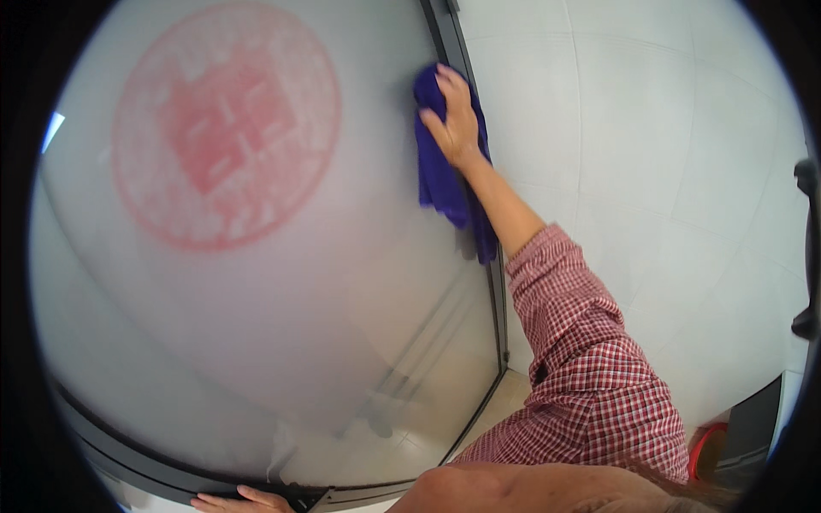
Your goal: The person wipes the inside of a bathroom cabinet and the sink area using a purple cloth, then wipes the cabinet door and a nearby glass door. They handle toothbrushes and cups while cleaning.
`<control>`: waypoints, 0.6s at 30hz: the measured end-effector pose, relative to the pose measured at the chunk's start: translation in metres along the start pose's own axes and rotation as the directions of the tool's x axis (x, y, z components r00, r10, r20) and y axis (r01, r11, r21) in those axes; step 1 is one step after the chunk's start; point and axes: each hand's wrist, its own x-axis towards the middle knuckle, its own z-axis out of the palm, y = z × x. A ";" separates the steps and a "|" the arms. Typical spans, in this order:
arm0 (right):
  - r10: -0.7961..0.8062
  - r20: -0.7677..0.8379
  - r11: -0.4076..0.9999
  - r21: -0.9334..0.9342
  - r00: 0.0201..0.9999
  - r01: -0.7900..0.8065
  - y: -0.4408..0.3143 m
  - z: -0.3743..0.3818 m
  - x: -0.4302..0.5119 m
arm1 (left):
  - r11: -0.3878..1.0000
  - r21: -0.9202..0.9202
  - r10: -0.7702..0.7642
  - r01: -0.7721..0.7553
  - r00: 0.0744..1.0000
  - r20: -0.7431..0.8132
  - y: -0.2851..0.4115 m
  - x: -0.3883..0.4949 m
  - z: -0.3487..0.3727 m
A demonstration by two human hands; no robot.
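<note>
My right hand (457, 125) presses a purple cloth (442, 186) against the right edge of a frosted glass panel (359, 282), with the fingers spread over the fabric. The cloth hangs down in loose folds and covers part of the dark metal frame (497, 308). At the bottom of the view, my left hand (247, 501) rests on the lower dark frame rail (147, 471), thumb apart from the fingers. The view's edge cuts off the rest of that hand.
A round red emblem (228, 125) marks the glass at upper left. White wall tiles (628, 154) stand to the right of the frame. A red round rim (702, 449) and a dark panel (750, 423) are at lower right. Dark fittings (806, 250) show at the far right.
</note>
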 end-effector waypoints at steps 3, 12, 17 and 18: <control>0.031 0.010 0.999 -0.023 0.999 -0.030 -0.012 0.003 -0.032 | 0.999 0.006 0.033 -0.032 0.999 -0.013 -0.019 0.070 0.018; 0.408 -0.163 0.891 -0.145 0.898 -0.431 -0.081 0.079 0.103 | 0.989 -0.005 -0.148 0.148 0.988 0.053 -0.056 0.122 0.023; 0.008 -0.113 1.000 -0.028 0.994 -0.011 -0.174 0.117 0.276 | 0.980 0.009 -0.200 0.200 0.979 0.024 -0.085 0.044 -0.003; -0.054 -0.119 0.998 0.027 0.991 0.058 -0.198 0.121 0.301 | 0.976 0.026 -0.218 0.217 0.976 0.021 -0.096 0.035 -0.015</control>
